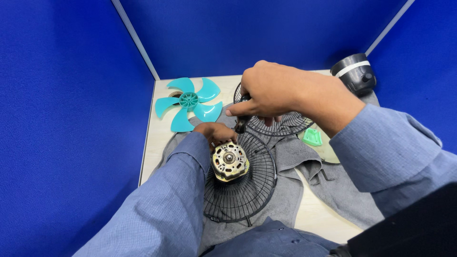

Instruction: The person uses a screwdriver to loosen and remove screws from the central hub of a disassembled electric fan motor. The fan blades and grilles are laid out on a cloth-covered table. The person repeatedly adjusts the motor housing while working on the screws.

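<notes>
- Left hand (pixel 214 133) grips the fan motor (pixel 230 162), fingers curled round its far side, over the black wire guard (pixel 240 183) at the worktop's (pixel 159 138) near edge.
- Right hand (pixel 269 90) is closed on a dark tool handle (pixel 242 121), apparently a screwdriver, pointing down at the motor.
- Teal fan blade (pixel 189 102) lies in the far left corner.

My right hand (pixel 270 90) hangs raised ahead of me, knuckles up, fingers curled shut and thumb stretched leftward. My left hand (pixel 215 132) sits lower, half hidden by my sleeve, fingers folded closed. Both forearms angle inward.
</notes>
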